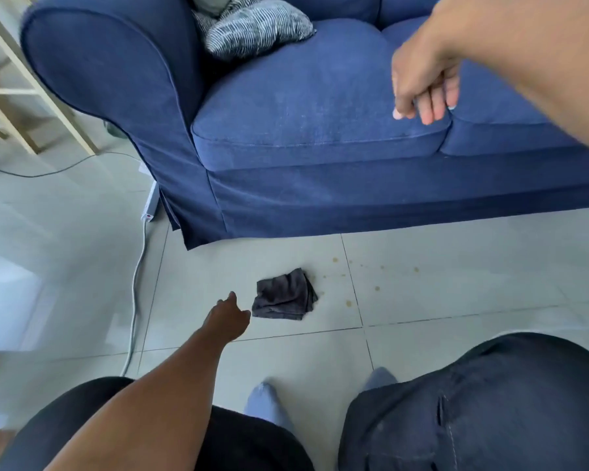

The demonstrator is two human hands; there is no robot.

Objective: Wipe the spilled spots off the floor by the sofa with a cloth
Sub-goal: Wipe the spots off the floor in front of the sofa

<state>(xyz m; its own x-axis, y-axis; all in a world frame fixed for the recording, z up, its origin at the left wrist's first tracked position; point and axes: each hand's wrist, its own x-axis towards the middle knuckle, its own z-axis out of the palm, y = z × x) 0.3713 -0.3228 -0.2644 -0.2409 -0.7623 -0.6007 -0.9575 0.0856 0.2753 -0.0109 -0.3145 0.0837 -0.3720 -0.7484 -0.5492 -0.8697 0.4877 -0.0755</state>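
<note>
Left hand (230, 321) stretched low over the floor (456, 283), fingers loosely spread, fingertips just short of the cloth (284, 295), gripping nothing. Right hand (422, 86) raised before the sofa (320, 107), fingers curled downward, empty; palm side hidden. Cloth: dark grey, crumpled, folded in layers, lying flat just beyond the left fingertips, long axis roughly sideways. Faint yellowish spots (348, 303) scattered rightward of it, small and hard to make out.
</note>
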